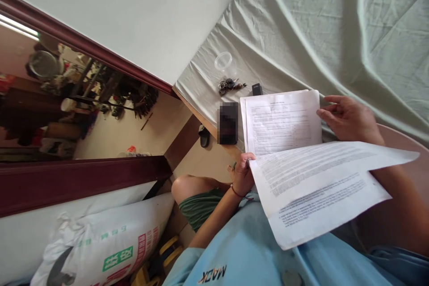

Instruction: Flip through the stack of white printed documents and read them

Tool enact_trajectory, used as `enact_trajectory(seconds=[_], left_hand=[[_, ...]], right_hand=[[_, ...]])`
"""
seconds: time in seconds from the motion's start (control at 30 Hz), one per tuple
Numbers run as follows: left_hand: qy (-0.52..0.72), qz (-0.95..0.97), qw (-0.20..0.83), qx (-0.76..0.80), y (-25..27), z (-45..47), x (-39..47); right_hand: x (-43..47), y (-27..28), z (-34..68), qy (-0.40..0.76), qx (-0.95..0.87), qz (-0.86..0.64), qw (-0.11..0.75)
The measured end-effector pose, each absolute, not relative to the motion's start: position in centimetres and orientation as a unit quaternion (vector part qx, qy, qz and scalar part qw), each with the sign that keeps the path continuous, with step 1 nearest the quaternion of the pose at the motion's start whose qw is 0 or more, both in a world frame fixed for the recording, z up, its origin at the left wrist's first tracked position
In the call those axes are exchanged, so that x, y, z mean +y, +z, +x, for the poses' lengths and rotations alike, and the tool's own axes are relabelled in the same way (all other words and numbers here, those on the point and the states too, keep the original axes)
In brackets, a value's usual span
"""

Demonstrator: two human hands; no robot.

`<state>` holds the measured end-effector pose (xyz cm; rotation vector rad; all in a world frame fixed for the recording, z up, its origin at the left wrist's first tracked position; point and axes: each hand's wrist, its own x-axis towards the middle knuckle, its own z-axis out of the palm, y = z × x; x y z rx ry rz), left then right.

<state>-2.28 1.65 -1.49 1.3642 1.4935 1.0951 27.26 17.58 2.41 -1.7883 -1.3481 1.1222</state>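
Observation:
A set of printed paper sheets is spread above my lap, with turned-over pages drooping toward me. At the sheets' lower left side, my left hand is closed on them, thumb on top. My right hand is at the right edge of the upper page; its thumb tip meets the edge, and the index finger reaches out apart from it. Small lines of text cover the pages, too fine to read. The far ends of the left fingers are hidden under the paper.
On the bed's pale green sheet lie a pixelated dark phone-like object, keys, a clear plastic container and a small black item. Left are a dark red door frame, a white sack and a slipper.

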Motion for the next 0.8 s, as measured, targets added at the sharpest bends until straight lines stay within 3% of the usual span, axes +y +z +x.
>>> enact_trajectory(seconds=[0.33,0.53,0.8], left_hand=[[0.427,0.557,0.387,0.598,-0.8,-2.2,1.9],[0.442,0.51,0.4,0.62,-1.3,-1.9,1.9],[0.457,0.481,0.391,0.638,-1.5,-2.0,1.8]], right_hand=[[17.3,0.9,27.8,0.405,-0.543,-0.654,0.337],[17.0,1.6,27.3,0.375,-0.521,-0.627,0.442],[15.9,5.2,27.4,0.573,-0.346,-0.511,0.539]])
